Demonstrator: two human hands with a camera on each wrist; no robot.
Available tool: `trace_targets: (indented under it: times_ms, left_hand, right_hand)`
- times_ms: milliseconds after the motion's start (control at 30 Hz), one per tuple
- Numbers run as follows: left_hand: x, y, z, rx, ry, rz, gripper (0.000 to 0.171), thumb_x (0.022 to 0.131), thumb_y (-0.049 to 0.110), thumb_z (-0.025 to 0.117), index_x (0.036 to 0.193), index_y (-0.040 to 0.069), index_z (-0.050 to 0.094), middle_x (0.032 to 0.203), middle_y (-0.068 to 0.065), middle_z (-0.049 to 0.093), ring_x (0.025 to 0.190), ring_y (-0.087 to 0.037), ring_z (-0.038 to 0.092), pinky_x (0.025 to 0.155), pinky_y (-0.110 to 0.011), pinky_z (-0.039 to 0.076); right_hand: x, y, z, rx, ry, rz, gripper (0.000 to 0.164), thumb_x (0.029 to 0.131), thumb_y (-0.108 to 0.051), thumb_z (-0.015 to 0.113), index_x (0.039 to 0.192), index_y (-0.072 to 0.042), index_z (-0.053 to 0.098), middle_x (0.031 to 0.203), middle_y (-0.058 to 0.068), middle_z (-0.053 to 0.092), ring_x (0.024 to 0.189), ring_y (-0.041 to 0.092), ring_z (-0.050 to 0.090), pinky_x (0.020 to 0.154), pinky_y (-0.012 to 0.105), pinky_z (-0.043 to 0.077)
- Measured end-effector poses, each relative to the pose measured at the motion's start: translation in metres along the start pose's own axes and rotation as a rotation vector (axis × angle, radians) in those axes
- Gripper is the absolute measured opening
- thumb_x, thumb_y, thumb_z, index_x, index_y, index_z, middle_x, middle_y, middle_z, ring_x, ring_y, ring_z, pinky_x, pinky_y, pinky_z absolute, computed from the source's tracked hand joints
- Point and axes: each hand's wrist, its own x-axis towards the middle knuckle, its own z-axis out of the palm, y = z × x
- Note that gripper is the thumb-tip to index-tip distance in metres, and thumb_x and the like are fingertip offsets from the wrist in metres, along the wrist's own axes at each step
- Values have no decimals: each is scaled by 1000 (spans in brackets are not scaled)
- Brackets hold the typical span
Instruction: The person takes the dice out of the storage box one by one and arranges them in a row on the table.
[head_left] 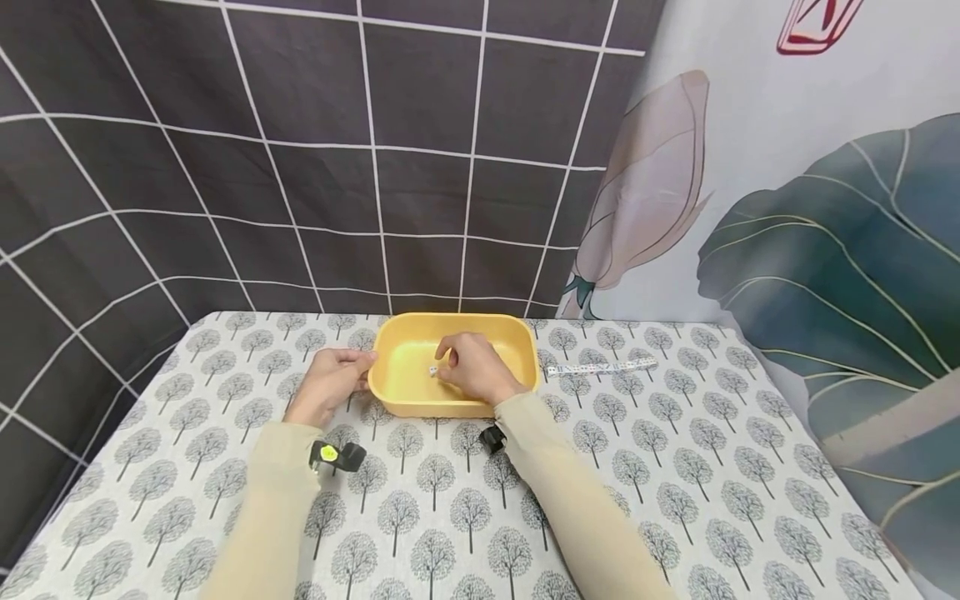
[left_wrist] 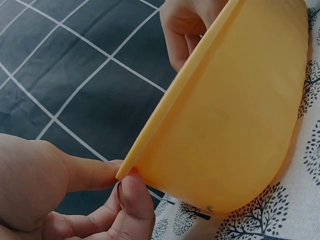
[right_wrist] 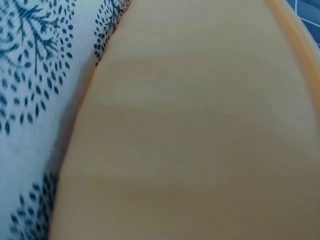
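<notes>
A yellow plastic basin (head_left: 480, 408) with rounded corners sits near the back edge of the table. My left hand (head_left: 335, 381) pinches its left rim between thumb and fingers, as the left wrist view also shows, with the thumb (left_wrist: 137, 202) on the outer wall. My right hand (head_left: 474, 367) reaches down inside the basin, fingers bent. Right at its thumb and fingertips is a small white piece (head_left: 433, 371) with dark marks; I cannot tell whether the fingers grip it. The right wrist view shows mostly the basin's outer wall (right_wrist: 190, 125).
To the right of the basin, a narrow row of small white pieces (head_left: 600, 367) with dark marks lies on the table. A tree-patterned cloth (head_left: 405, 533) covers the tabletop. Behind stands a dark curtain (head_left: 420, 192) with a white grid, beside a flower-printed one (head_left: 675, 275).
</notes>
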Motion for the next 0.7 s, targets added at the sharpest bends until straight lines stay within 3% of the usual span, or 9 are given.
trace_targets:
  times_ms: [233, 700]
  left_hand:
    - [3, -1, 2, -6, -4, -1, 41, 105, 24, 57, 134, -5, 56, 119, -17, 68, 90, -13, 68, 97, -34, 58]
    - [2, -1, -2, -12, -6, 1, 40, 105, 22, 56, 134, -6, 56, 117, -16, 68, 91, -14, 67, 89, -27, 59]
  right_hand:
    - [2, 1, 5, -15, -15, 59, 19, 85, -10, 82, 102, -6, 75, 76, 2, 61, 69, 13, 53, 60, 21, 42]
    - [8, 0, 14, -104, -68, 89, 10, 89, -15, 77, 99, -14, 75, 75, -1, 62, 69, 13, 54, 59, 24, 42]
